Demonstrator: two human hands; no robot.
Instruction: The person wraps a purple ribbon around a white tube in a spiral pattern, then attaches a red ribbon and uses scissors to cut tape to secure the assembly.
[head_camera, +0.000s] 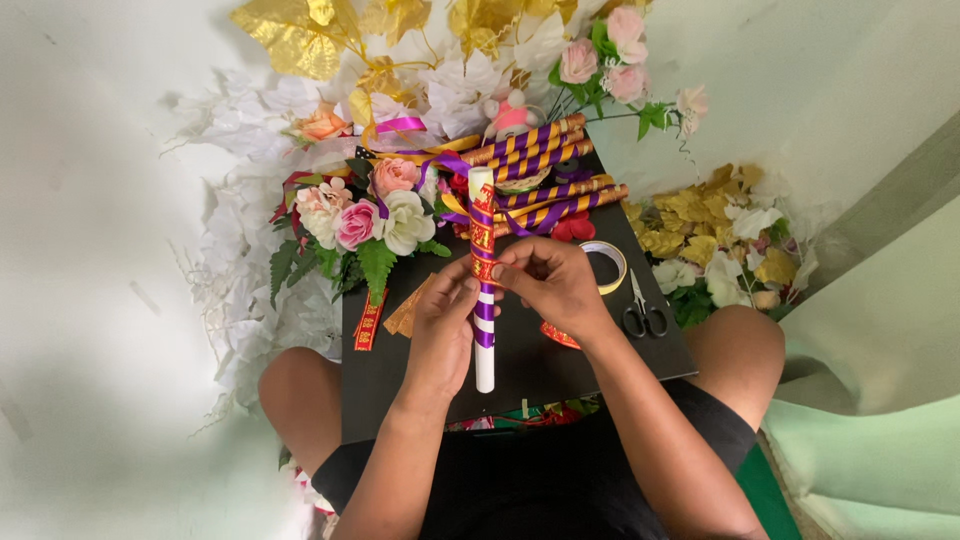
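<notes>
A white stick (484, 370) lies upright over a black board (520, 365) on my lap. Red-gold and purple ribbon wraps its upper and middle part. My left hand (442, 335) grips the stick from the left at its middle. My right hand (553, 283) pinches the ribbon on the stick's right side, fingertips touching the wrap. Just beyond the hands lie several finished sticks (545, 160) wrapped in purple and gold stripes.
Black scissors (644, 312) and a tape roll (607, 262) lie on the board to the right. Loose red-gold ribbon (369, 322) lies at left. Pink and white artificial flowers (370, 215) and gold leaves (700, 225) surround the board on the floor.
</notes>
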